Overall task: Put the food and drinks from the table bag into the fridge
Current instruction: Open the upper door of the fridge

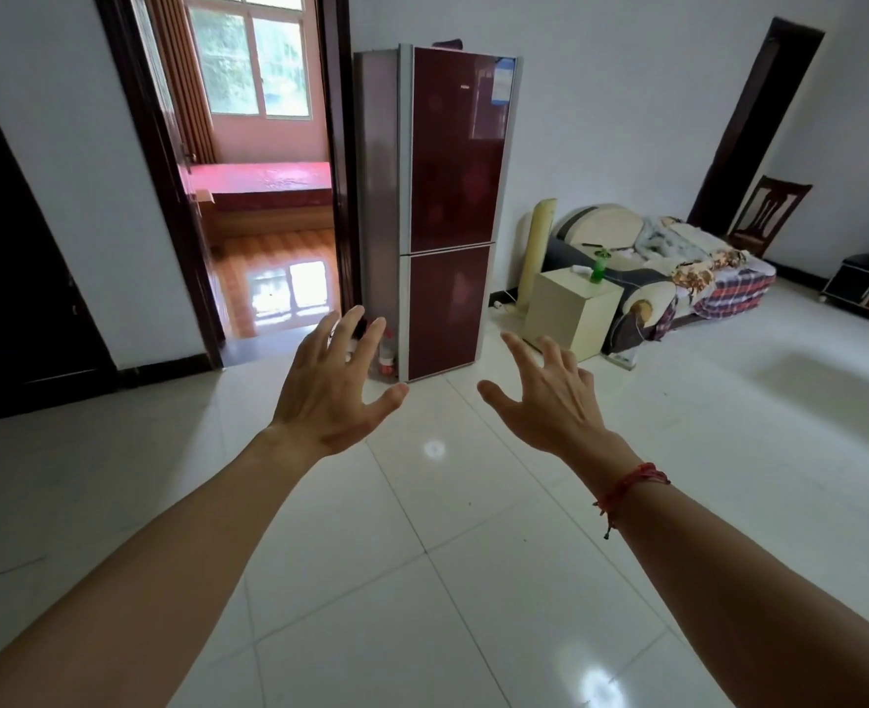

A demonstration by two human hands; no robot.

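Observation:
A tall dark red two-door fridge [452,196] stands against the far wall, both doors closed. My left hand [332,385] and my right hand [549,396] are stretched out in front of me over the white tiled floor, fingers spread, holding nothing. Both hands are well short of the fridge. Neither the table nor the bag is in view.
An open doorway [263,206] left of the fridge leads into a bedroom. Small bottles [386,355] stand on the floor at the fridge's left foot. A cream cabinet [572,311] with a green bottle [599,266], a cluttered sofa [677,268] and a chair [767,214] line the right.

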